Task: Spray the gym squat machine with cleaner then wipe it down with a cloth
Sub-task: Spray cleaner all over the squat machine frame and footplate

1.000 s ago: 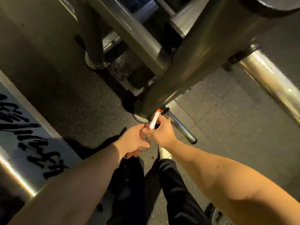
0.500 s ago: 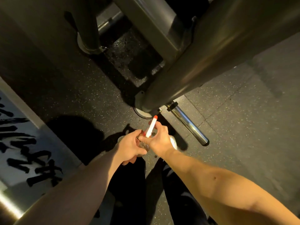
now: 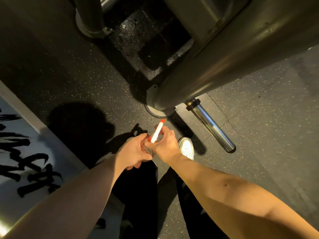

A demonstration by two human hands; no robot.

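Spray bottle: white sprayer head with orange tip and orange collar, clear body mostly hidden between the two hands. Just below picture centre, at 6 o'clock, tip aimed toward 12 o'clock at the foot of the post.

Left hand: fingers curled round the clear body from the 9 o'clock side, holding it.

Right hand: fingers and thumb wrapped round the sprayer head from the 3 o'clock side; whether a finger lies on the trigger cannot be told.

Squat machine post: thick grey metal tube slanting from 1 o'clock down to a round foot plate just above the bottle tip, near it but apart.

Chrome peg: shiny bar jutting from the post base toward 4 o'clock.

Second post: at 11 o'clock.

Floor: dark speckled rubber.

White shoe: at 5 o'clock, just beside the right wrist.

Pale panel: black brush lettering, at 8 o'clock.
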